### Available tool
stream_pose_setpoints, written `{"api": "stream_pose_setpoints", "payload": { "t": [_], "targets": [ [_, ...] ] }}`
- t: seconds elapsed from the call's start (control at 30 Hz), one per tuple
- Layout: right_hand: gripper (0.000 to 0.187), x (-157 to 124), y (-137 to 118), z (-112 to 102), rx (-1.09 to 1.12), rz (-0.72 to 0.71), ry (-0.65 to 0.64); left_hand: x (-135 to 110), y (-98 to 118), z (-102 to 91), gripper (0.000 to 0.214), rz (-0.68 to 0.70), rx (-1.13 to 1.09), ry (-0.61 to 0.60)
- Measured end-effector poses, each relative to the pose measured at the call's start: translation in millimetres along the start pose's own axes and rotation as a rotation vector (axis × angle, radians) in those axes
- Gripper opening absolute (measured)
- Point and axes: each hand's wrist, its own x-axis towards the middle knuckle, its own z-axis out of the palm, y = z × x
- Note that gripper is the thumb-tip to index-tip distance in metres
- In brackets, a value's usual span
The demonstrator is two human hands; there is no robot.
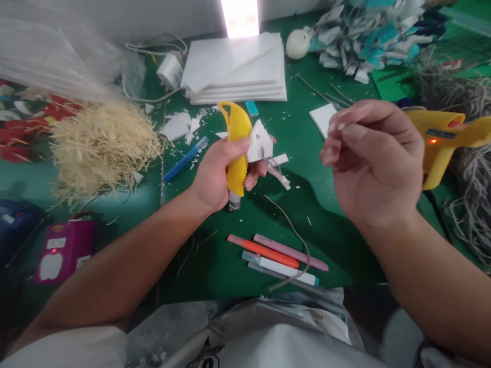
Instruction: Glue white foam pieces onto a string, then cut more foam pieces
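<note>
My left hand (pixel 219 174) is closed round a yellow utility knife (pixel 237 148) and also pinches a small white foam piece (pixel 260 143) against it, above the green table. My right hand (pixel 374 158) is raised at the right with its fingers curled and thumb pressed to the fingertips, pinching a tiny white bit (pixel 340 125) that I cannot make out. A yellow glue gun (pixel 445 140) with a lit orange light lies just behind the right hand.
A stack of white foam sheets (pixel 238 69) lies at the back. A straw pile (pixel 102 148) sits left, a blue pen (pixel 186 159) beside it. Several markers (pixel 278 258) lie near the front edge. Paper scraps (pixel 368 36) and twine (pixel 464 153) fill the right.
</note>
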Motion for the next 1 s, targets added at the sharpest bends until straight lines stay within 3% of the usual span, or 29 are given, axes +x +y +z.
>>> {"api": "stream_pose_setpoints", "payload": {
  "t": [0.1,0.23,0.37,0.5,0.63,0.73,0.9,1.0],
  "targets": [
    [0.017,4,4,-2,0.006,-0.098,0.11,0,-2,-0.8,0.043,-0.001,-0.03,0.013],
    [0.011,8,6,-4,-0.009,-0.129,0.179,0,-3,-2.1,0.041,-0.023,-0.052,0.038],
    [0.014,9,5,-4,-0.007,-0.131,0.243,-1,-4,-3.4,0.046,-0.031,-0.023,0.054],
    [0.018,15,6,-14,-0.016,-0.22,0.352,0,-3,-2.1,0.048,-0.039,-0.023,0.072],
    [0.019,21,5,-23,-0.142,-0.33,0.305,-1,-4,0.6,0.046,0.031,-0.018,0.07],
    [0.015,16,3,-14,-0.097,-0.376,0.325,-4,-5,4.3,0.041,0.091,0.088,0.081],
    [0.022,0,4,0,-0.084,-0.287,0.163,-15,-3,13.4,0.037,0.113,0.243,0.005],
    [0.027,-4,6,-1,-0.134,-0.216,0.018,-18,-1,17.8,0.019,0.243,0.275,0.109]
  ]
}}
